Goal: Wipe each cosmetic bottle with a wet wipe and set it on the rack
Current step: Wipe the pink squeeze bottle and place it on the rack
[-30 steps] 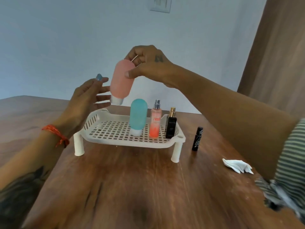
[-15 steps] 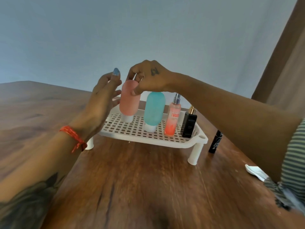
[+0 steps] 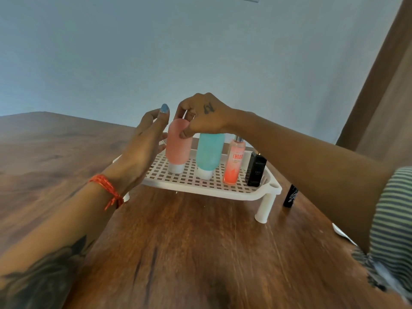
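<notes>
We see the right hand (image 3: 201,118) pinching the top of the soft pink squeeze bottle (image 3: 178,144), which stands cap-down on the white plastic grid rack (image 3: 200,186) on the wooden desk (image 3: 189,241). Our left hand (image 3: 146,141) hovers just beside it, fingers loose and holding nothing. A teal squeeze bottle (image 3: 209,152), a pink spray bottle (image 3: 234,163) and a black perfume bottle (image 3: 255,169) share the rack.

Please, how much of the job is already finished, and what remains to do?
Done: the teal bottle, spray bottle and black bottle stand on the rack. In hand: the right hand grips the pink bottle, cap down on the rack; left hand is open beside it. Left: the black tube on the table.
</notes>
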